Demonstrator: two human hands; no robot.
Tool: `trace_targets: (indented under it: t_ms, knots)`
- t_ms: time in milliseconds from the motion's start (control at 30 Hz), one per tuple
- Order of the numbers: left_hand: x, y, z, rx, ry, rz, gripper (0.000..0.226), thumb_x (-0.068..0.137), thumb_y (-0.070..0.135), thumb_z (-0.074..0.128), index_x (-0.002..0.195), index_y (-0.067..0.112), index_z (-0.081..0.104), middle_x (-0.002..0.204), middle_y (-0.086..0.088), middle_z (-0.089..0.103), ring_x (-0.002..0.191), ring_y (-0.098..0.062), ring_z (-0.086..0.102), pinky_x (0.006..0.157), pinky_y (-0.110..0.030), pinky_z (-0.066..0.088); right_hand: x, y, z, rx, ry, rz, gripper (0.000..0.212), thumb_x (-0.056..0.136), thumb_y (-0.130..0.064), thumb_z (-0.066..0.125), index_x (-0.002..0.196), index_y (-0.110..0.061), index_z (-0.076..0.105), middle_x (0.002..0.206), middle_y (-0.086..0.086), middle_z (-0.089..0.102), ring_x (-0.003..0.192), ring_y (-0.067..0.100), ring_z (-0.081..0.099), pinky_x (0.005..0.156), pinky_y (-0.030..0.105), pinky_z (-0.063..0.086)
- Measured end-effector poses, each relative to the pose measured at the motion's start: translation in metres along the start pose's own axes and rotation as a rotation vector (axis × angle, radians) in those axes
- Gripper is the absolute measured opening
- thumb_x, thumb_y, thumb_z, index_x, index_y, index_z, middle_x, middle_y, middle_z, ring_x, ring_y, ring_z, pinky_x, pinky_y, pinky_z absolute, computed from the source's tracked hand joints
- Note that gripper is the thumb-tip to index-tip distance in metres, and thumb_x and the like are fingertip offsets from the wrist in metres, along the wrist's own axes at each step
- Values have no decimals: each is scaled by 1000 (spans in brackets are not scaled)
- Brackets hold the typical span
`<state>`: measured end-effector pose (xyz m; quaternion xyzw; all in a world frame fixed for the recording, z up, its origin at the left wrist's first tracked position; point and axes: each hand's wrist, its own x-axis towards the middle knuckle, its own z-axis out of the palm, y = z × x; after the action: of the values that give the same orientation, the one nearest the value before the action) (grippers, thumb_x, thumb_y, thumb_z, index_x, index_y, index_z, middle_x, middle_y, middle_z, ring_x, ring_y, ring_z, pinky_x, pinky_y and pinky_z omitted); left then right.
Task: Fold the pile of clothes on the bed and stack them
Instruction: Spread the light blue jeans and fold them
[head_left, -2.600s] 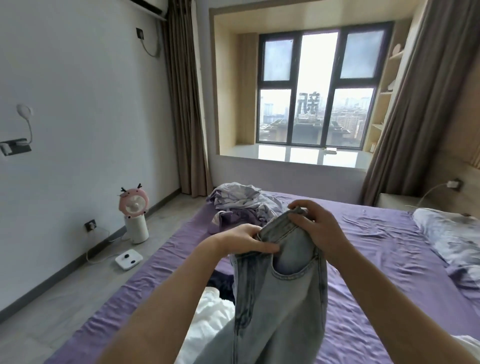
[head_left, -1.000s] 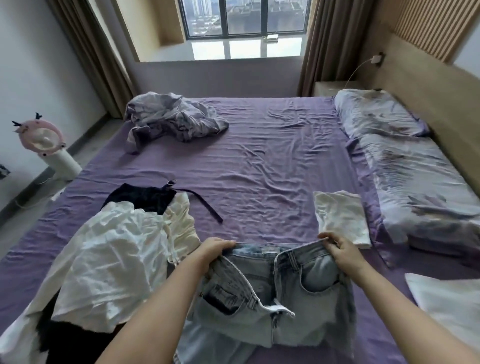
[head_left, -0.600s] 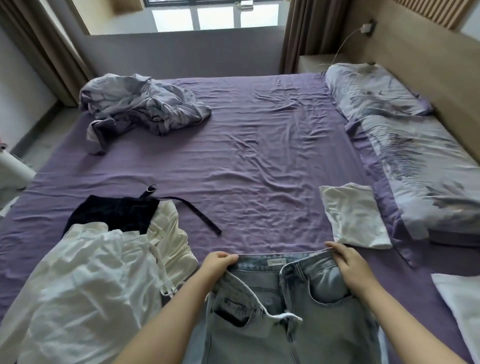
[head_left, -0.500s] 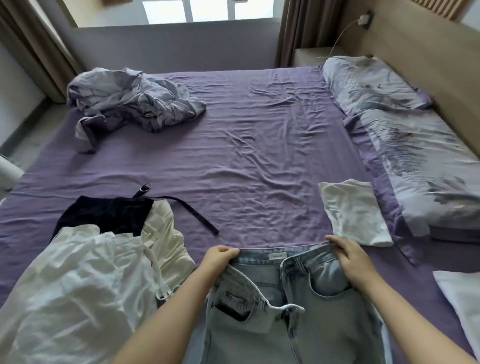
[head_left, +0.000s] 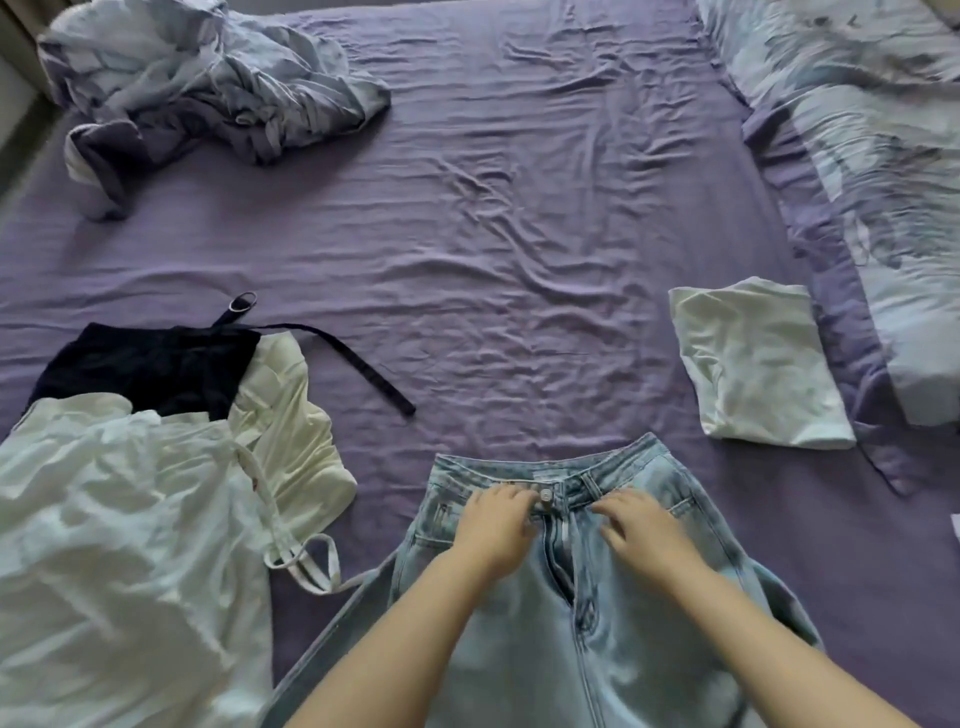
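- Your pale blue jeans lay front-up on the purple bed, waistband pointing away from you, fly partly open.
- Your left hand pressed flat on the denim just left of the waist button, its fingers lying straight and apart, gripping nothing.
- Your right hand rested palm-down just right of the fly, fingers spread loosely over the fabric, holding nothing.
- A folded white garment sat well apart, to the right, near the patterned pillows.
- The unfolded pile of white clothes lay beside the jeans on the left, overlapping a black garment with a trailing belt.
- A crumpled lilac quilt lay at the far left corner.
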<state>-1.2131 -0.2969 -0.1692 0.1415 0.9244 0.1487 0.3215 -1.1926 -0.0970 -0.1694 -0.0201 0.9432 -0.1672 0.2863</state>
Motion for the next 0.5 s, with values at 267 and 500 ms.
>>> trace_targets:
  t_ms: [267, 500]
  knots:
    - [26, -9, 14, 71, 50, -86, 49, 87, 51, 57, 132, 36, 45, 132, 2, 47, 118, -26, 38, 97, -39, 33, 7, -7, 28, 44, -7, 171, 51, 88, -55, 52, 127, -23, 50, 130, 0, 47, 125, 24, 38, 98, 39, 43]
    - [38, -2, 4, 103, 98, -135, 31, 85, 55, 58, 108, 34, 60, 113, 4, 58, 114, -24, 41, 92, -39, 30, 10, -23, 38, 72, -8, 246, 25, 85, -40, 53, 98, -22, 65, 125, -4, 47, 129, 20, 29, 97, 36, 38]
